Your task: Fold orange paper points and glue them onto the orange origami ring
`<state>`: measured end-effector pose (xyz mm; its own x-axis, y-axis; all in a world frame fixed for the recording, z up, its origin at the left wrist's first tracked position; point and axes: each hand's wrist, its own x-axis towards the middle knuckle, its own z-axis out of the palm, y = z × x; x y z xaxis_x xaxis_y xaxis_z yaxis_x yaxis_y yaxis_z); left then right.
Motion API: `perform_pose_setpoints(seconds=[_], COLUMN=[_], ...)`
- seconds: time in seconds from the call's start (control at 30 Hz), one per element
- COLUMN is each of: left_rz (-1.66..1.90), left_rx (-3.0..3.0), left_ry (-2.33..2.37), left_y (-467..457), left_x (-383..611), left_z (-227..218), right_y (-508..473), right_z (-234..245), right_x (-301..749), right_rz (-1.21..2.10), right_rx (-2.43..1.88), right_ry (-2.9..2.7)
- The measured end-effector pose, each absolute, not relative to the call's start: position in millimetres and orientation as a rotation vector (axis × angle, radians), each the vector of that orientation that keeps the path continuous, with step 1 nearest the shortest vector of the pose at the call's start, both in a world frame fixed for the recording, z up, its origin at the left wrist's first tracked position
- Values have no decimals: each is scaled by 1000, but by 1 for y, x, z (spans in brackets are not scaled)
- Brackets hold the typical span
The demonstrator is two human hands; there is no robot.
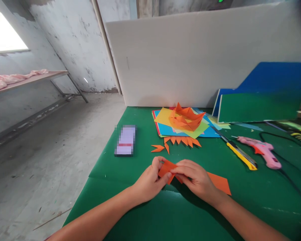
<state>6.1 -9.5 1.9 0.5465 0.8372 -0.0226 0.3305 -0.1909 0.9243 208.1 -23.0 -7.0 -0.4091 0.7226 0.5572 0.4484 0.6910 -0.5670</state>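
I can see that the left hand (148,179) and the right hand (195,177) are together pinching one small folded orange paper (165,169) over the green bench (145,221), while another orange sheet (220,184) lies partly hidden behind the right hand.

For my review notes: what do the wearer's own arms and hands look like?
The left hand and right hand are bare: no gloves, rings or watch show. The left forearm and right forearm are uncovered, with no clear sleeve visible.
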Motion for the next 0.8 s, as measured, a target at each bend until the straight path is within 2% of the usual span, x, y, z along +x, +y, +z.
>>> perform_pose_setpoints(seconds=[0.3, 0.63, 0.8], left_rz=[782, 735, 860], left_rx=[1903, 1969, 1971], left_ry=[1089, 1001, 975], left_y=[-9, -10, -8], left_x=[6, 7, 7], left_z=[-2, 8, 8], right_y=[-24, -24, -26], right_z=[-9, -8, -8], right_x=[207, 210, 210], right_rz=[420, 375, 480], right_rx=[-899, -818, -933], right_ry=[-2122, -2081, -2002])
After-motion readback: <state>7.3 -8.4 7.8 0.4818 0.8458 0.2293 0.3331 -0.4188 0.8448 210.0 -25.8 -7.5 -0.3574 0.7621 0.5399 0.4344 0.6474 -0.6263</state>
